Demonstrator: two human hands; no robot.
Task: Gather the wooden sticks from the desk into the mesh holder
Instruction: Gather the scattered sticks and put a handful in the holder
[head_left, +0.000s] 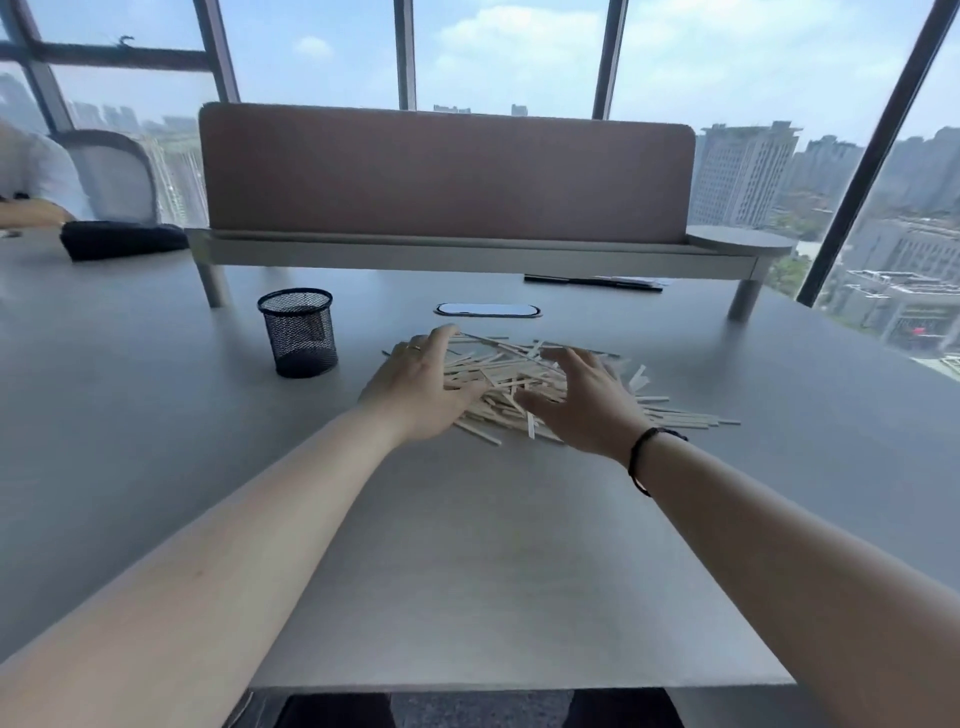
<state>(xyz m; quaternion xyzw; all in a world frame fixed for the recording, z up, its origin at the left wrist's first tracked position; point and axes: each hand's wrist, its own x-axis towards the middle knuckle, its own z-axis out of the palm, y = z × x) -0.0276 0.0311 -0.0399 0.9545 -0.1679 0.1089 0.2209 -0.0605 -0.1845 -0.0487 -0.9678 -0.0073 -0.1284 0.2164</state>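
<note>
A loose heap of pale wooden sticks (511, 371) lies spread on the grey desk (156, 415), with several strays trailing to the right. My left hand (421, 384) rests on the heap's left side, fingers apart and lying over the sticks. On the heap's right side my right hand (576, 400) hovers with fingers spread and curved, holding nothing. The black mesh holder (301, 332) stands upright to the left of the heap, a hand's width from my left hand. It looks empty.
A raised shelf with a pink divider panel (447, 171) crosses the desk behind the heap. An oval cable cover (488, 310) sits just beyond the sticks. Dark pens (592, 281) lie under the shelf. A black pouch (122, 239) and another person's sleeve are at far left.
</note>
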